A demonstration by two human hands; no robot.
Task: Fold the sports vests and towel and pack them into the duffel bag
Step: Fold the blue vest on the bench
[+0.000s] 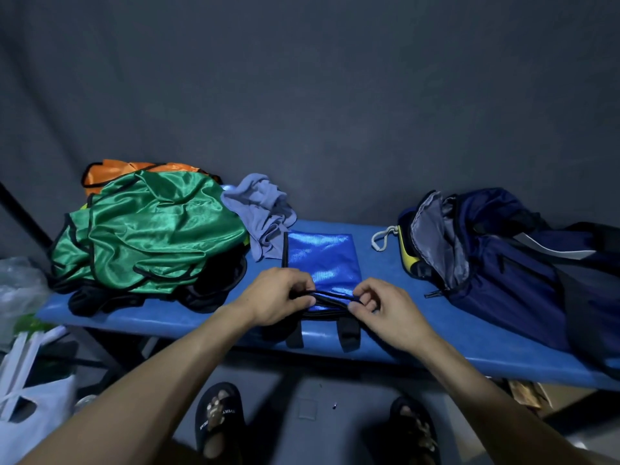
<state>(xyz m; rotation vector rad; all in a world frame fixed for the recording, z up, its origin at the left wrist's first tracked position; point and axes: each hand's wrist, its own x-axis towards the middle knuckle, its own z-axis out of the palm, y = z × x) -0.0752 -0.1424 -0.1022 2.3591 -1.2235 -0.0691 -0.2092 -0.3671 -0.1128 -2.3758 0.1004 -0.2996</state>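
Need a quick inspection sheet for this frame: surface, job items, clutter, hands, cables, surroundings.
Surface: blue padded bench, things spread across it.
Job's things: blue vest folded at centre; green vest heaped at left over an orange vest; grey-blue towel crumpled behind; navy duffel bag open at right.
Clutter: black fabric under the green heap.
Hands: left hand and right hand both pinch the blue vest's black-trimmed near edge.
Cables: nothing seen.
Surroundings: grey backdrop; white plastic bag on the floor at left.

Folded blue vest (323,260) flat mid-bench; green vest (151,229) heaped left (towel (263,214) crumpled between).
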